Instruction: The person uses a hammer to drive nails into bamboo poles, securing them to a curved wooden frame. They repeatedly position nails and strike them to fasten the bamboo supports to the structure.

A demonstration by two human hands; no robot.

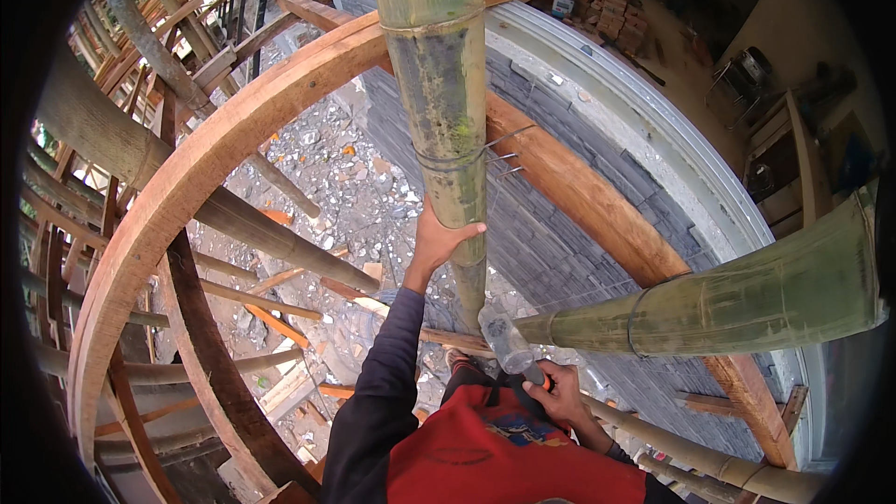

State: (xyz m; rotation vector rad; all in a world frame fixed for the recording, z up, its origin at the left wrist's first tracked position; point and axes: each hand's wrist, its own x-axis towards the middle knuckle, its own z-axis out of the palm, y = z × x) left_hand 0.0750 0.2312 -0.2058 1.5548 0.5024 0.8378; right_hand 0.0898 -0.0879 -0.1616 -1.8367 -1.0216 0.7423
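Note:
A thick green-brown bamboo pole stands upright before me, narrowing toward the rubble below. My left hand is closed around its right-facing lower part, thumb laid across the front. Dark wire binds the pole just above that hand, beside a reddish wooden beam with metal prongs sticking out. In my right hand, close to my body, is a hammer with a heavy grey head and a black and orange handle. The hammer head is near the pole's lower end; whether they touch I cannot tell.
Another green bamboo pole reaches in from the right, wire-tied near the beam. A curved timber arcs across the left, with scaffold poles beyond. Broken rubble covers the ground far below. A grey stone-clad wall runs along the right.

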